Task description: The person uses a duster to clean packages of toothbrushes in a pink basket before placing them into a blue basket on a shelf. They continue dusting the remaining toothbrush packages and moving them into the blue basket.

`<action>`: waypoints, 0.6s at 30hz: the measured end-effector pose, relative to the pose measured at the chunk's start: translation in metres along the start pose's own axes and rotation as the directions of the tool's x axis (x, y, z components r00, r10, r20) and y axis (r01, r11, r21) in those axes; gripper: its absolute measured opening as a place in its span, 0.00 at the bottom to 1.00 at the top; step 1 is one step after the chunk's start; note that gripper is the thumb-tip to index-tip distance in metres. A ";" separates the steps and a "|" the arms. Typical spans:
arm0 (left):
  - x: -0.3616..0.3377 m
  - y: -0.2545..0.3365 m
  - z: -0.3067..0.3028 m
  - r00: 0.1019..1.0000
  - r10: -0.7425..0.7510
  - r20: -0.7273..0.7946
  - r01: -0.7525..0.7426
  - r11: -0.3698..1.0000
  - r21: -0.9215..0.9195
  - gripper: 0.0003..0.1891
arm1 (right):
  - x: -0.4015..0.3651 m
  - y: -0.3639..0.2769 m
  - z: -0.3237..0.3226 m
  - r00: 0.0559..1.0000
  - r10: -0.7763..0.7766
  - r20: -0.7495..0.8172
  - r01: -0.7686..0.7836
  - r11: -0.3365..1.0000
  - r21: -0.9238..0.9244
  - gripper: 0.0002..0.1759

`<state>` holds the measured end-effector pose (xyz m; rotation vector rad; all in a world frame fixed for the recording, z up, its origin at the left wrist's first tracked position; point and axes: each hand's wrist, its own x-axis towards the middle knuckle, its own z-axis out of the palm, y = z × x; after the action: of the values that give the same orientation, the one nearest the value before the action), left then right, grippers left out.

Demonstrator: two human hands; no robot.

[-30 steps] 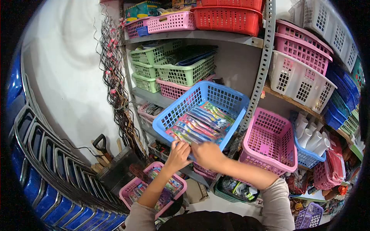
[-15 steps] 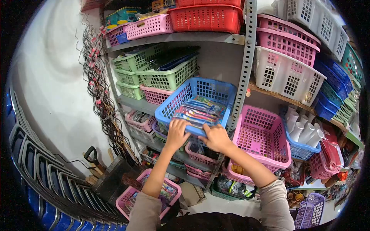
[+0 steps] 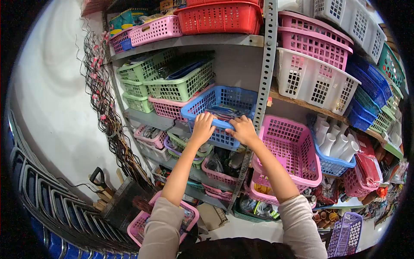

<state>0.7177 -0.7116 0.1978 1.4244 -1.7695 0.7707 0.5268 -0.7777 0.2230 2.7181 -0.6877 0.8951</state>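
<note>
Left hand [image 3: 202, 125] and right hand [image 3: 243, 129] grip the front rim of a blue basket [image 3: 235, 93]; a pink basket [image 3: 293, 149] sits at its 4 o'clock.

Two hands, left hand [image 3: 202, 126] and right hand [image 3: 244, 129], clasp one blue basket [image 3: 225, 97]. Up-left of the grip, perhaps four green baskets [image 3: 177, 84]; just right, one pink basket [image 3: 294, 149].
</note>
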 end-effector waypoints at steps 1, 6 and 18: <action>0.001 0.001 0.002 1.000 -0.011 -0.001 0.011 1.000 -0.006 0.15 | 0.000 0.001 0.001 1.000 0.018 -0.021 -0.019 0.999 -0.029 0.22; -0.004 0.012 0.004 0.994 -0.104 0.037 0.104 0.995 0.011 0.21 | -0.005 -0.014 0.009 0.987 0.139 -0.082 -0.150 0.978 -0.147 0.20; -0.183 0.104 -0.052 0.869 -0.479 0.124 0.494 0.853 -0.169 0.27 | -0.113 -0.145 0.067 0.978 0.123 -0.168 -0.030 0.882 0.470 0.21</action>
<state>0.6473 -0.5482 0.0736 1.6844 -1.3944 0.2650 0.5521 -0.6314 0.0957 2.9581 -0.6067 1.4950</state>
